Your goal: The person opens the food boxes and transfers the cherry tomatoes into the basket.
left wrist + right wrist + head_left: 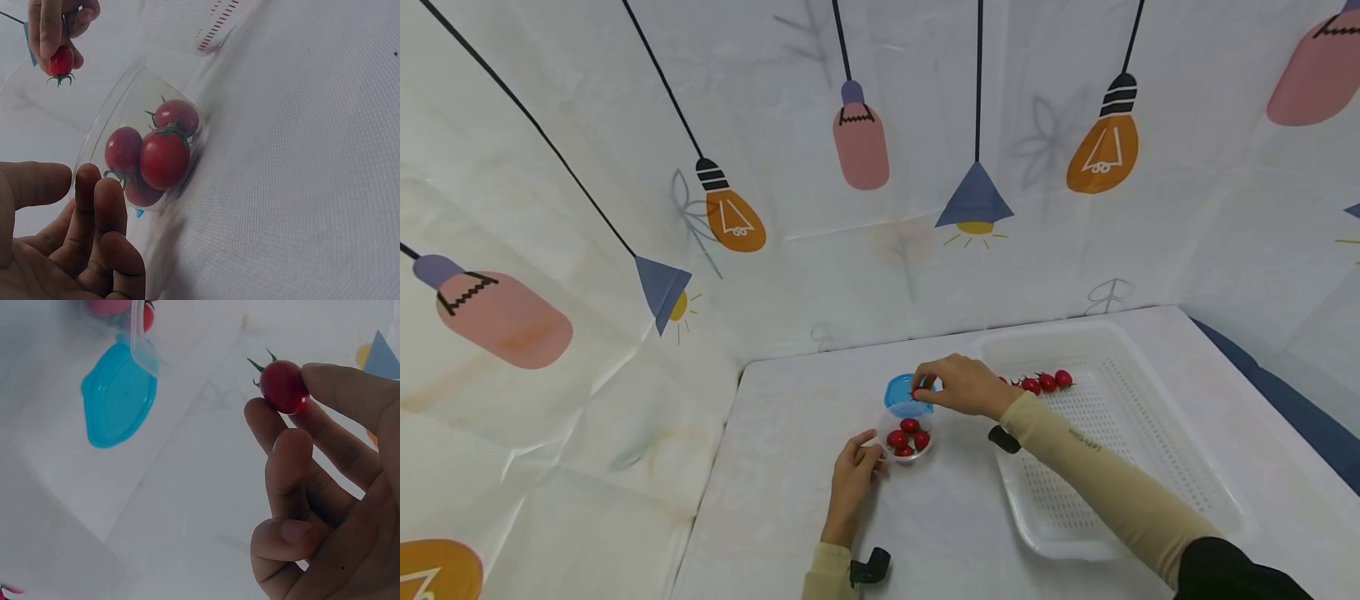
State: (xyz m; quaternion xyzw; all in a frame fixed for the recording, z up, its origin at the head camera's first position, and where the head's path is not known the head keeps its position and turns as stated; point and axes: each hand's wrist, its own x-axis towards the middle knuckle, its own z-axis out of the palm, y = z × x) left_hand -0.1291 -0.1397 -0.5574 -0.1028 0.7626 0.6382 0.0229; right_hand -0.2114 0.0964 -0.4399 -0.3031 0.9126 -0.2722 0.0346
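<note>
Tomato (284, 386) sits pinched between thumb and fingertips of the person's right hand (958, 385), its green stalk pointing away from the palm; the grip there is closed on that one fruit, held above the blue lid (898, 398), just beyond a small clear container (132, 94); four more red tomatoes (164, 159) lie inside that container, bunched together, some with green tops showing.

The left hand (853, 475) is at the container's near left side, thumb and fingers loosely bent by the rim; I cannot tell whether that grip pinches the plastic or merely rests against it.

To the right, on the same white worktop (775, 467), stands a large white basket (1123, 408) with a perforated bottom; a short row of tomatoes (1047, 383) lies towards its far end, partly hidden by the right arm; beige sleeves (1097, 479) cover both forearms; behind everything hangs a pale backdrop (820, 267) printed with lamps and bulbs, some orange, some pink, some blue.
</note>
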